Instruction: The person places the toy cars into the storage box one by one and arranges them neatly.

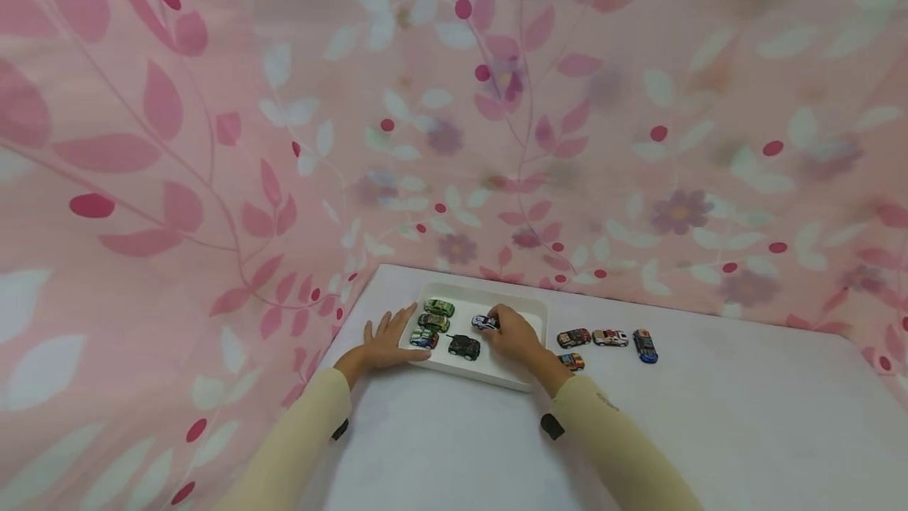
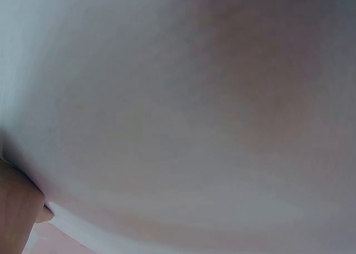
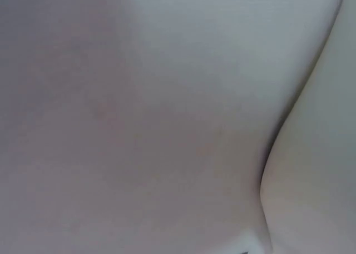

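Observation:
Inside a white tray (image 1: pixel 489 374), my right hand (image 1: pixel 516 336) pinches a white and dark blue toy car (image 1: pixel 485 322) between fingers and thumb. My left hand (image 1: pixel 385 345) rests at the tray's left side with fingers spread, its thumb along the front left rim. Near that thumb, a green toy car (image 1: pixel 439 307), a yellow-green one (image 1: pixel 433 322) and a blue, green and red one (image 1: pixel 424 339) stand in a column. A black toy vehicle (image 1: pixel 464 348) sits between the column and my right hand. Part of the left hand (image 2: pixel 19 207) shows in the left wrist view.
Right of the tray on the white table (image 1: pixel 745 408) lie a dark red toy car (image 1: pixel 574 337), a white and red one (image 1: pixel 611 337) and a blue one (image 1: pixel 645 345). An orange and blue car (image 1: pixel 571 361) is partly behind my right wrist. Floral cloth (image 1: pixel 454 140) hangs behind and left.

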### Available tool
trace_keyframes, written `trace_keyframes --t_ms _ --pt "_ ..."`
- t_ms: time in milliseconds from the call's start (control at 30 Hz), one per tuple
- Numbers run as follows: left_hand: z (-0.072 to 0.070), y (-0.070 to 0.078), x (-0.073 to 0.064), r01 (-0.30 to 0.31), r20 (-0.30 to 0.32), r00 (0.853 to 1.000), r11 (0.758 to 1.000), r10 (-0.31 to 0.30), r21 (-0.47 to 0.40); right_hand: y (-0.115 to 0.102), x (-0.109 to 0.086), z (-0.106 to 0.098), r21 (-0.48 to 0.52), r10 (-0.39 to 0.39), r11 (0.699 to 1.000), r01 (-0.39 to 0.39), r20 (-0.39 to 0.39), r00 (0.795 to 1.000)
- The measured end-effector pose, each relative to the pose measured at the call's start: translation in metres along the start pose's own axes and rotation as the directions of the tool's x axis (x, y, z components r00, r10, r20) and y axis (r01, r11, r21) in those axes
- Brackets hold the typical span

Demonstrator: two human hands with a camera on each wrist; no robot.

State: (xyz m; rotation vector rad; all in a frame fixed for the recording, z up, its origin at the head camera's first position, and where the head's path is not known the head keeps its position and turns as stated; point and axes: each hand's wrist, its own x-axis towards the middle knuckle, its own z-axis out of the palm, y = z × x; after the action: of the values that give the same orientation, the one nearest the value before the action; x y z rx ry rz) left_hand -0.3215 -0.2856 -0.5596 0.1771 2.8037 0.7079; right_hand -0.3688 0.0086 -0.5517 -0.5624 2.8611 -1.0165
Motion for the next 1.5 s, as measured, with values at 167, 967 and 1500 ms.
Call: trace_keyframes --t_ms 167,967,1500 --pt "0.009 0.003 0.004 0.030 0.033 0.999 0.999 -0.031 0.025 0.007 0.000 0.008 0.033 0.051 0.998 -0.051 -0.009 0.999" --pt "-0.008 0.008 0.000 0.008 -0.020 1.000 1.000 -0.008 0.010 0.001 0.014 0.004 0.408 0.119 0.901 -0.150 0.102 0.988" --pt "0.007 0.001 0.005 0.040 -0.019 0.999 0.999 -0.040 0.012 0.011 0.009 0.012 0.382 0.109 0.914 -0.137 0.093 0.990"
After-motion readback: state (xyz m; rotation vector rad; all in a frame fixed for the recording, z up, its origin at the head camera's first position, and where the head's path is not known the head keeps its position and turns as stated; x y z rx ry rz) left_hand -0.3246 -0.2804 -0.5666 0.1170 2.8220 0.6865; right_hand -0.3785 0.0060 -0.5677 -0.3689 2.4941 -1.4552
